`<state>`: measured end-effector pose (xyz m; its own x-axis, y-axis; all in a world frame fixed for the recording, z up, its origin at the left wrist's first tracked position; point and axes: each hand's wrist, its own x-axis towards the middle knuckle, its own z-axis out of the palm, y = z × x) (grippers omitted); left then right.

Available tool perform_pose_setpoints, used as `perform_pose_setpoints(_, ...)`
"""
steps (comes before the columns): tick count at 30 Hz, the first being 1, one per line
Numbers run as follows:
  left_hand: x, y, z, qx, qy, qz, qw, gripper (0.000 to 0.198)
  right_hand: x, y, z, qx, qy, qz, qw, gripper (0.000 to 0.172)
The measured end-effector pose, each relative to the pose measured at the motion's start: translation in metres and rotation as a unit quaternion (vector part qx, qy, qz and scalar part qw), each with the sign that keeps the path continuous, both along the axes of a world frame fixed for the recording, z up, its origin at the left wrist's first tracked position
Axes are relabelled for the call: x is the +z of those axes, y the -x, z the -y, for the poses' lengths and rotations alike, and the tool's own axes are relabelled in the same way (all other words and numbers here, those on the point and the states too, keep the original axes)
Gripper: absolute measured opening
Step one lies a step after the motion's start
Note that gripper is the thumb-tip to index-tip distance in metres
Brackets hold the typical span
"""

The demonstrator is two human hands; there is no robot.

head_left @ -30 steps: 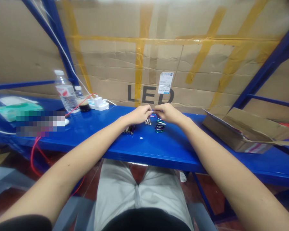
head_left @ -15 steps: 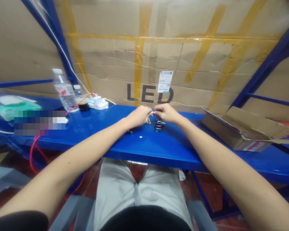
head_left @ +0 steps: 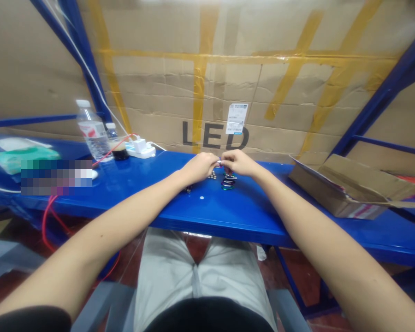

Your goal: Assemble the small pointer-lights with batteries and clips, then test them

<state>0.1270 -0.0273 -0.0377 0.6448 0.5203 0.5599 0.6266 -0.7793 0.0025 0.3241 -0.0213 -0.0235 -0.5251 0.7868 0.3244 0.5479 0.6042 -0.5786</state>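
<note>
My left hand (head_left: pixel 202 165) and my right hand (head_left: pixel 238 162) meet over the far part of the blue table (head_left: pixel 214 214), fingertips pinched together. Between them is a small whitish piece (head_left: pixel 219 162), too small to name; both hands seem closed on it. Just below my right hand lies a row of coloured carabiners (head_left: pixel 228 181), purple, green and silver among them. Small shiny metal pieces (head_left: pixel 212 175) sit beside my left hand, and more dark metal bits (head_left: pixel 188 189) lie under its wrist, partly covered. A white round spot (head_left: pixel 202 198) shows on the tabletop.
To the right stands an open cardboard box (head_left: pixel 332 189). At the left are a water bottle (head_left: pixel 91 131), a small bottle of dark liquid (head_left: pixel 119 147), a white power strip (head_left: pixel 141 148) and a green packet (head_left: pixel 20 159). A large carton (head_left: pixel 152 92) stands behind the table.
Almost nothing differs. Both hands stay pinched together at the same place, with only a slight shift of the view.
</note>
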Motion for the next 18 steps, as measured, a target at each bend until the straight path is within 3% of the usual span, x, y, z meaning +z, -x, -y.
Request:
perform_pose_setpoints(5,0.000,-0.002,-0.002,0.013,0.062,0.072,0.995,0.025,0.009,-0.004,-0.002,-0.025,-0.008,0.029,0.999,0.019)
perform_pose_setpoints(9,0.000,0.000,-0.006,0.034,0.110,0.106,0.988,0.019,0.018,-0.018,-0.006,-0.108,-0.027,0.096,0.989,0.016)
perform_pose_setpoints(14,-0.001,0.007,-0.014,0.039,0.127,0.114,0.985,0.015,0.009,-0.019,-0.010,-0.139,-0.003,0.285,0.948,0.013)
perform_pose_setpoints(18,-0.002,0.011,-0.019,0.042,0.131,0.112,0.984,0.016,-0.001,-0.014,-0.014,-0.165,0.008,0.317,0.934,0.013)
